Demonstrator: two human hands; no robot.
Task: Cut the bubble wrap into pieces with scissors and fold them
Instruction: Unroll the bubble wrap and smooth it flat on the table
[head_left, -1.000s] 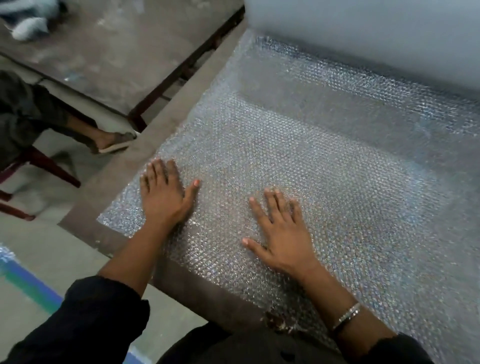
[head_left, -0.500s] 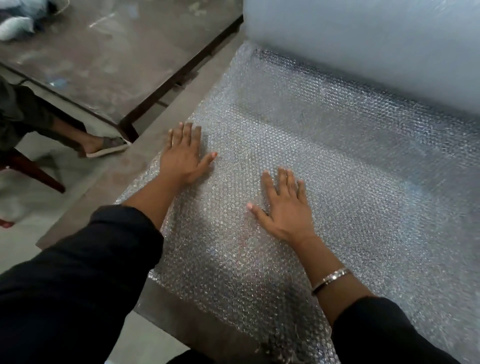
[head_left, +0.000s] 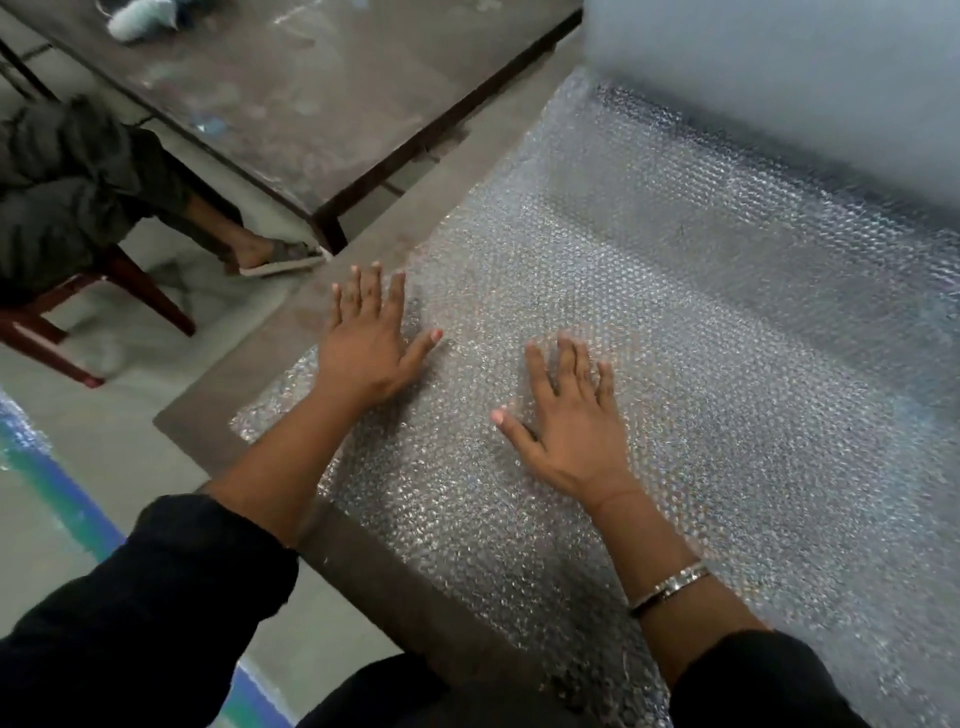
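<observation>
A wide sheet of clear bubble wrap (head_left: 701, 322) lies flat across the brown table (head_left: 218, 410) and runs back to a large roll of bubble wrap (head_left: 789, 67) at the top right. My left hand (head_left: 366, 343) presses flat on the sheet near its left edge, fingers straight and spread. My right hand (head_left: 563, 415) presses flat on the sheet further right, fingers also straight. A metal bracelet sits on my right wrist. No scissors are in view.
A second dark table (head_left: 291, 98) stands at the upper left, across a narrow gap. A seated person's leg and sandalled foot (head_left: 280, 257) and a red-brown chair (head_left: 78, 312) are at the left. The floor carries a blue and green stripe (head_left: 67, 499).
Both hands have slid forward over the bubble wrap, away from the near table edge, staying flat on it. The view shifted a little.
</observation>
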